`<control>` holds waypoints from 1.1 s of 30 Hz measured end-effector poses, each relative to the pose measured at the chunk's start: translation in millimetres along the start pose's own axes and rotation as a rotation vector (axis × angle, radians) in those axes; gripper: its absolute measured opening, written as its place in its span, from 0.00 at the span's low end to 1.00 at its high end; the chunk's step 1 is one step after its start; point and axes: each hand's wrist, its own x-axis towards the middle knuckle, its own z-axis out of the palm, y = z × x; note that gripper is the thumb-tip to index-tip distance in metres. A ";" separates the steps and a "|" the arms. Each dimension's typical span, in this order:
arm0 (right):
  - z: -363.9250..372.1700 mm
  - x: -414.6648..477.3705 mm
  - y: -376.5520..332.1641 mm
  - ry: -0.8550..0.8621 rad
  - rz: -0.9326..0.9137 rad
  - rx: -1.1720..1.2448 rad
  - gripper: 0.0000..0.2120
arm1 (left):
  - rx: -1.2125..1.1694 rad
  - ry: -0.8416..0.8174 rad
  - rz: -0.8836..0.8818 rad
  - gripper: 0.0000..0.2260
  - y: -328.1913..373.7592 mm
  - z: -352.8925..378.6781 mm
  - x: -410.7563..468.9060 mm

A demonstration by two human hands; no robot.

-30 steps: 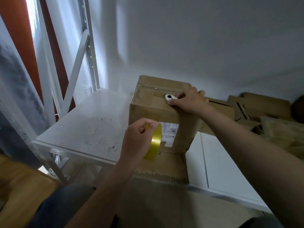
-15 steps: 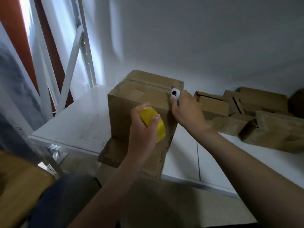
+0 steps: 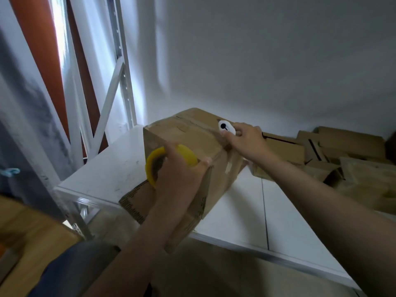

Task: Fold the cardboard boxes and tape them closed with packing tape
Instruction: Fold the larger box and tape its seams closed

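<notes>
The left hand (image 3: 177, 168) is curled round a yellow roll of packing tape (image 3: 189, 155), held against the near side of a cardboard box (image 3: 192, 136). The right hand (image 3: 246, 140) pinches a small white oval tool (image 3: 226, 127) on the box's top. The box stands at the front edge of the white surface (image 3: 102, 172), with its lower flaps overhanging. More flattened boxes (image 3: 342, 151) are heaped towards the far right corner.
</notes>
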 end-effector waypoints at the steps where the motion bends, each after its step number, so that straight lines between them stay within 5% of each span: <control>1: 2.8 12.8 6.5 -0.026 0.030 -0.002 0.11 | 0.055 0.009 0.019 0.39 2.1 7.3 -3.2; 10: -2.8 58.2 50.8 -0.061 0.044 0.003 0.15 | 0.208 0.124 0.055 0.38 11.6 38.1 2.4; 17: -4.1 2.8 59.8 0.059 0.071 0.047 0.15 | 0.201 0.147 0.087 0.38 -3.4 10.6 22.1; 23: -1.5 -42.8 29.1 0.077 0.047 0.105 0.14 | 0.156 0.295 0.171 0.28 -27.0 -22.0 54.9; 28: -7.4 -56.2 4.7 0.009 0.061 0.174 0.13 | 0.263 0.216 0.184 0.27 -12.4 -33.8 83.4; 33: -43.2 -74.3 31.3 0.140 0.185 0.288 0.15 | 0.235 0.157 0.301 0.26 10.1 -31.8 50.3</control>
